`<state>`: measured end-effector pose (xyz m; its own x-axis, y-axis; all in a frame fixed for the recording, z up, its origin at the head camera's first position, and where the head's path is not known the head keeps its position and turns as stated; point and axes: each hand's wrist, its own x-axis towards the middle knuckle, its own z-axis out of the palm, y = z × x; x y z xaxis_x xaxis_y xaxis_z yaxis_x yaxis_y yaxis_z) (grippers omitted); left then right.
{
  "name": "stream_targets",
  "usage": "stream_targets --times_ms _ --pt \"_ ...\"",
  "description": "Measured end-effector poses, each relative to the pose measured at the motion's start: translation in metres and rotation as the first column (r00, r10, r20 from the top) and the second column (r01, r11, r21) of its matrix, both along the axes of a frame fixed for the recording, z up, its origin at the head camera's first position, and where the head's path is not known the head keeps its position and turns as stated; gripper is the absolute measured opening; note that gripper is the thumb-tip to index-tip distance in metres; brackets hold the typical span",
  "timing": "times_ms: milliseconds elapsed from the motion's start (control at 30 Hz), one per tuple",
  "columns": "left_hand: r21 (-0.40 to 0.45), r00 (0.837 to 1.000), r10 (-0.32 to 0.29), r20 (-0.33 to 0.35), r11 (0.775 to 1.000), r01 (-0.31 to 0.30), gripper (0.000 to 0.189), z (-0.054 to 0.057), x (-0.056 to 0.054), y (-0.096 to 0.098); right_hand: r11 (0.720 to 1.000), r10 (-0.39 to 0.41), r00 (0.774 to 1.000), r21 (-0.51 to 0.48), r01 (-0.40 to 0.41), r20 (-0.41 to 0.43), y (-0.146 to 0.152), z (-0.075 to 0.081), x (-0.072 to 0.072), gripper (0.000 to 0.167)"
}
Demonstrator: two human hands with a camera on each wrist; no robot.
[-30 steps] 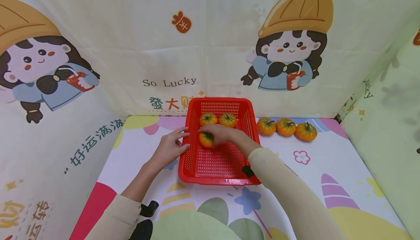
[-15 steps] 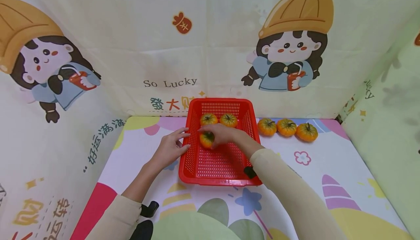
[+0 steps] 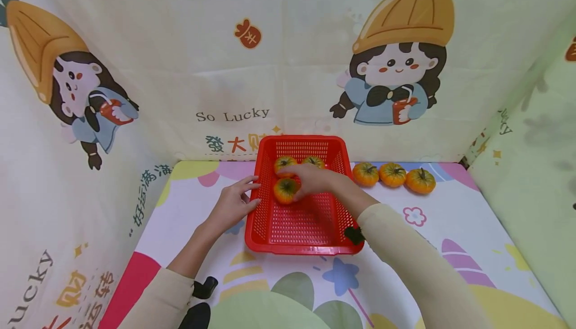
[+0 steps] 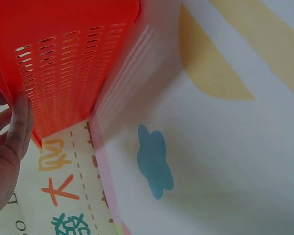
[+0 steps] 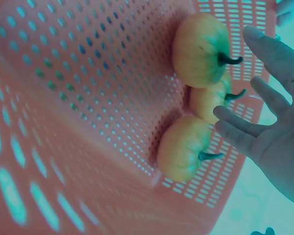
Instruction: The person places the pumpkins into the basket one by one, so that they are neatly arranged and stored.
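Note:
In the head view, three small orange pumpkins with dark stems lie inside a red perforated plastic basket [image 3: 301, 250]. The front pumpkin [image 3: 282, 194] sits toward the left wall; the back-left pumpkin [image 3: 283, 162] and back-right pumpkin [image 3: 314, 160] are behind it, partly covered by my right hand [image 3: 315, 179]. From the right wrist, that hand [image 5: 279, 129] shows spread fingers, apart from the pumpkin [image 5: 201, 51] nearest the camera. My left hand [image 3: 231, 203] touches the basket's left rim; the left wrist view shows its fingers [image 4: 18, 125] lying straight along the outside.
Three more pumpkins stand in a row on the table, right of the basket: one pumpkin [image 3: 365, 174] close to its wall, a middle pumpkin [image 3: 392, 175] and an outer pumpkin [image 3: 420, 181]. A printed cloth wall [image 3: 306, 94] rises directly behind the basket.
My right hand has let go of the front pumpkin and moved slightly up and to the right, uncovering more of it. The left hand stays at the rim.

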<state>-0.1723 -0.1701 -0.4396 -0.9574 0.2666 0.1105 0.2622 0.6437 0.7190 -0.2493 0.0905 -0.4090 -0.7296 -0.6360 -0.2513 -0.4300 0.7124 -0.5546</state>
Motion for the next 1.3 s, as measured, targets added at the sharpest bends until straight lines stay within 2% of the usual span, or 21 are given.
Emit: stream_targets --times_ms 400,567,700,867,1067,1300 --pt "0.0 1.0 0.017 0.026 1.0 -0.017 0.046 -0.001 0.001 -0.001 0.999 0.004 0.999 -0.049 -0.007 -0.05 0.023 0.016 0.01 0.079" --pt "-0.002 1.0 0.014 0.023 1.0 -0.014 0.046 -0.002 0.001 0.0 0.992 -0.019 0.998 -0.127 0.012 -0.053 0.04 0.024 0.016 0.081" --pt "-0.01 1.0 0.007 0.008 1.0 -0.007 0.046 -0.001 0.0 -0.001 0.977 -0.059 0.996 -0.209 0.044 -0.069 0.055 0.026 0.019 0.079" --pt "-0.017 1.0 0.002 0.004 1.0 -0.002 0.046 0.0 0.001 0.0 0.962 -0.126 0.985 -0.258 0.092 -0.117 0.073 0.024 0.024 0.077" --pt "-0.017 1.0 0.001 -0.004 1.0 -0.001 0.046 0.0 0.001 0.0 0.938 -0.216 0.954 -0.315 0.143 -0.209 0.098 0.015 0.031 0.077" --pt "-0.019 1.0 0.007 0.004 1.0 -0.007 0.047 -0.001 0.001 0.0 0.889 -0.3 0.931 -0.414 0.194 -0.208 0.127 -0.002 0.036 0.077"
